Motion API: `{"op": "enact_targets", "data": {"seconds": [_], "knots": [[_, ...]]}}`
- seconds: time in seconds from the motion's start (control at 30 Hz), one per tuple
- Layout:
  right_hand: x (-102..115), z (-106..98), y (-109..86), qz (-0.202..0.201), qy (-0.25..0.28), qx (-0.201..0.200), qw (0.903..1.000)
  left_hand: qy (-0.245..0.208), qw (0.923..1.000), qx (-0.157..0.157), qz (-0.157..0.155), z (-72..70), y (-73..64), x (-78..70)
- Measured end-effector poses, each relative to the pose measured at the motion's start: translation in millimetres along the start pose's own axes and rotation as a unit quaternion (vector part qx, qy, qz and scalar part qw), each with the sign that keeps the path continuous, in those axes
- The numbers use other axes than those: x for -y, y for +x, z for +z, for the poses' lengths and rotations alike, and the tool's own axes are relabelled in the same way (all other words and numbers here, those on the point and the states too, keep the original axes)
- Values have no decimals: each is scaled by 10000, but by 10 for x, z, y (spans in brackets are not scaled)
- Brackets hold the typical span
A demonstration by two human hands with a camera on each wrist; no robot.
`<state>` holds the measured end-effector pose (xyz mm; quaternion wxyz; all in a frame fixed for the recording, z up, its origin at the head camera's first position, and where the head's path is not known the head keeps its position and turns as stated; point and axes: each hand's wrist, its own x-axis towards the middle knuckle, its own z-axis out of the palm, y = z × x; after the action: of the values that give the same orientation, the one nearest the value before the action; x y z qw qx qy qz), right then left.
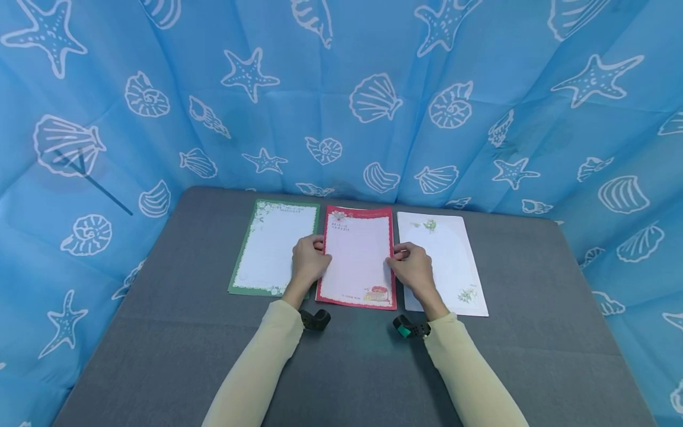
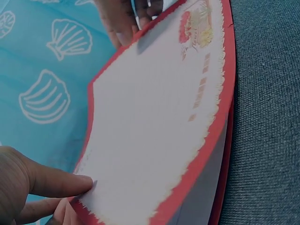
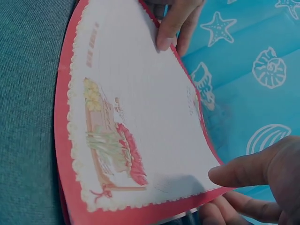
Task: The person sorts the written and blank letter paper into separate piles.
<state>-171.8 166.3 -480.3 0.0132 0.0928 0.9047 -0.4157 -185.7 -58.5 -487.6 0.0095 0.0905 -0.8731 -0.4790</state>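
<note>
Grip: left hand and right hand each pinch a long edge of the red-bordered letter sheet, thumb on the printed face, fingers tucked under.
Arms: pale sleeves reach in from the near side, forearms angled inward, hands facing each other about level; black wrist mounts on the inner side.
Table: grey cloth top under everything.
Red sheet: centre of the row, bowed in the wrist views; another red edge shows beneath it.
Handling: looks light, thin, floppy; likely to buckle if squeezed inward, crease under hard thumbs. Mid-edge hold on both sides seems right, mild outward tension.
Neighbours: green-bordered sheet left, partly under left hand; white leaf-print sheet right, partly under right hand.
Curtain: blue, white shells and starfish, behind table.
</note>
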Motion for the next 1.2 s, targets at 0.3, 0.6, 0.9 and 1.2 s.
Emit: {"op": "enact_targets", "data": {"seconds": [0.3, 0.6, 0.9, 1.2], "knots": [[17, 2, -1, 172, 491, 71, 9986, -175, 9996, 219, -88, -32, 29, 30], [-25, -22, 2, 189, 754, 216, 9967, -394, 9983, 374, -233, -98, 23, 18], [-31, -62, -5, 133, 1226, 350, 9918, -583, 9973, 415, -135, -180, 9, -5], [47, -56, -30, 99, 1267, 329, 9913, -733, 9958, 487, -253, -298, 28, -7]]}}
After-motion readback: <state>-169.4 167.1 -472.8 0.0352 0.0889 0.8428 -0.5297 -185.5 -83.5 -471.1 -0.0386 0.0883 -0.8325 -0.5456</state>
